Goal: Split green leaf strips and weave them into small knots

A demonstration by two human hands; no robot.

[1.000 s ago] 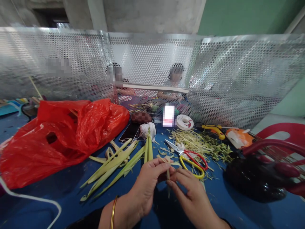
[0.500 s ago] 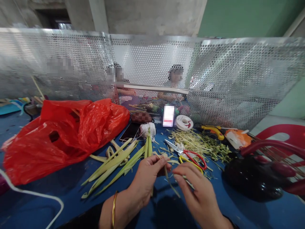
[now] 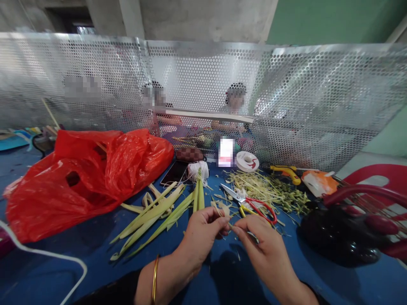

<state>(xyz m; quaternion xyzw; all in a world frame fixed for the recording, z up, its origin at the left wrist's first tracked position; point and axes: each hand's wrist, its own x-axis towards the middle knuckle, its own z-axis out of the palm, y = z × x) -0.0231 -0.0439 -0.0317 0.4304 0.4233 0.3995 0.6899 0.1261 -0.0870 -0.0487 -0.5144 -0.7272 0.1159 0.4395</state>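
Pinching a pale leaf strip [image 3: 224, 209] in the grip of the left hand [image 3: 201, 231] and, by its end, in the right hand [image 3: 263, 239], above the blue desk [image 3: 101, 264], near the scissors [image 3: 232, 193].

Black left sleeve [image 3: 111, 288], thin, rounded gold bangle [image 3: 155, 280] near it, dark right cuff or band [image 3: 315, 292]

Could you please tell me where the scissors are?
The scissors lie right of centre in the head view, just beyond the right hand, beside the shreds.
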